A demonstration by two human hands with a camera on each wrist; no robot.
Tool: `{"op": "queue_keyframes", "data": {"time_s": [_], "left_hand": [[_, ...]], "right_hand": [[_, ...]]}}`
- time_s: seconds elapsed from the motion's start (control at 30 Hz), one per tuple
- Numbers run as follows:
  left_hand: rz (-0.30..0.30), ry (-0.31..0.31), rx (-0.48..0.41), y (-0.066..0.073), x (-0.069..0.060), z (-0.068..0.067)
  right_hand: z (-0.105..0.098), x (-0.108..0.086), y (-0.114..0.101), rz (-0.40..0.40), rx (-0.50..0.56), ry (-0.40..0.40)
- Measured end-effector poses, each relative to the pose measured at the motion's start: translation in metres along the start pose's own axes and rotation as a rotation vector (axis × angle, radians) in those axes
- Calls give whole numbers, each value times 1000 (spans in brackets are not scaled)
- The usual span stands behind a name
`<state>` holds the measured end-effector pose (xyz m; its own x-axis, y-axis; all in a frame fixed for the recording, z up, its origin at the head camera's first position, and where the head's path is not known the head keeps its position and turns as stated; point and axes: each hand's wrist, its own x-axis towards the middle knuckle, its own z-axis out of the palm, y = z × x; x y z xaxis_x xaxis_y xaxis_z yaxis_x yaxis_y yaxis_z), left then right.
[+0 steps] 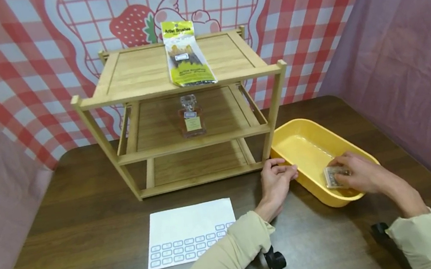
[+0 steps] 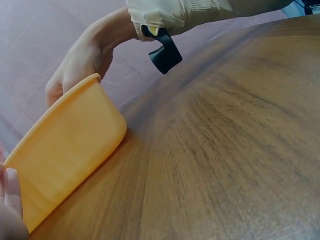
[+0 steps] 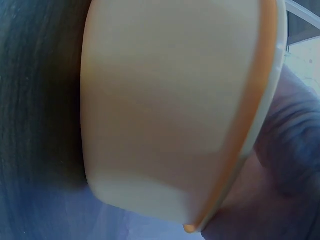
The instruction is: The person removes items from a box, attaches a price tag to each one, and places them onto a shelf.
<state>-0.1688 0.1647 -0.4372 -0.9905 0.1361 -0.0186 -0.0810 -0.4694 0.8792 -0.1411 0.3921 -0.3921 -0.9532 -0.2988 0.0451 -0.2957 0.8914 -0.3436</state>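
Note:
Inside the yellow plastic basin (image 1: 301, 141), my right hand (image 1: 363, 173) grips a small clear box (image 1: 331, 178) with dark contents I cannot make out. The box is near the basin's front end, partly covered by my fingers. My left hand (image 1: 274, 186) is at the basin's left side, its fingertips touching the wall near the rim. In the left wrist view, fingers (image 2: 13, 192) lie against the basin's outer wall (image 2: 75, 140). The right wrist view shows mostly the basin's outside (image 3: 165, 115), which hides the box.
A three-tier wooden shelf (image 1: 192, 144) stands left of the basin. A pack of artist brushes (image 1: 188, 60) lies on its top tier, and a glass perfume bottle (image 1: 192, 119) stands on the middle one. A sheet of labels (image 1: 191, 225) lies in front of the shelf.

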Motion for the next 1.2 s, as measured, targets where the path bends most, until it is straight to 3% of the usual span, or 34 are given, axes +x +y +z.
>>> {"op": "queue_keyframes", "data": {"time_s": [0.63,0.77,0.97,1.2], "left_hand": [[-5,-1,8,-1,1,-1],[1,-5,7,-2,1,-1],[8,-11,3,-2,2,-2],[10,-12,11,-1,2,0]], "right_hand": [[-6,-3,0,22,262,-89],[-5,-4,1,-16,313,-69],[-3,-4,3,-75,297,-8],[-7,-6,3,-19,236,19]]}}
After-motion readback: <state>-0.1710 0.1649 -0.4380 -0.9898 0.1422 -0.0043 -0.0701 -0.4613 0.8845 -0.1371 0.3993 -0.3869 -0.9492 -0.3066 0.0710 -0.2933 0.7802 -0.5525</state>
